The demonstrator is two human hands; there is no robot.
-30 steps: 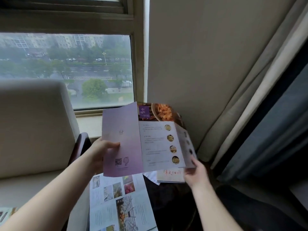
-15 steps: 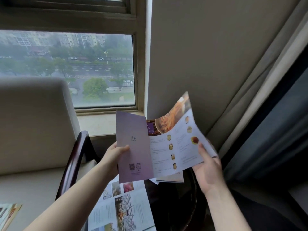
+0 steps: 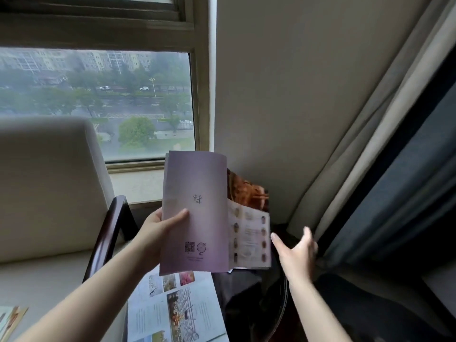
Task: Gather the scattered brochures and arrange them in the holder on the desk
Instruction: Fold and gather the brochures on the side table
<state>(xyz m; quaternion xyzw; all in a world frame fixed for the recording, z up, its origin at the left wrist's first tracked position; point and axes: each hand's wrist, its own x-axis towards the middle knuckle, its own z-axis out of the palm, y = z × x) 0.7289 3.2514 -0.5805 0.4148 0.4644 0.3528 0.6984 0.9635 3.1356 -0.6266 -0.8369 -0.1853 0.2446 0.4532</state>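
Note:
A purple brochure [image 3: 197,213] is held upright in front of me, its food-photo panels [image 3: 249,233] folded nearly shut behind the cover on the right. My left hand [image 3: 158,225] grips its left edge, thumb across the cover. Just to the right, my right hand [image 3: 296,253] hovers apart from the page edge with its fingers spread, holding nothing. Below lies an unfolded white brochure [image 3: 172,307] with flower photos, spread flat. Another brochure [image 3: 12,322] peeks in at the bottom left on the seat. No holder is visible.
A cream armchair [image 3: 44,188] with a dark wooden armrest [image 3: 108,233] stands at the left. A dark round side table [image 3: 259,304] sits under the brochures. Behind are a window [image 3: 98,102], a beige wall and curtains [image 3: 370,169] at the right.
The purple brochure was spread open between both hands; its right panels have folded in behind the cover. My right hand has let go and moved off to the right.

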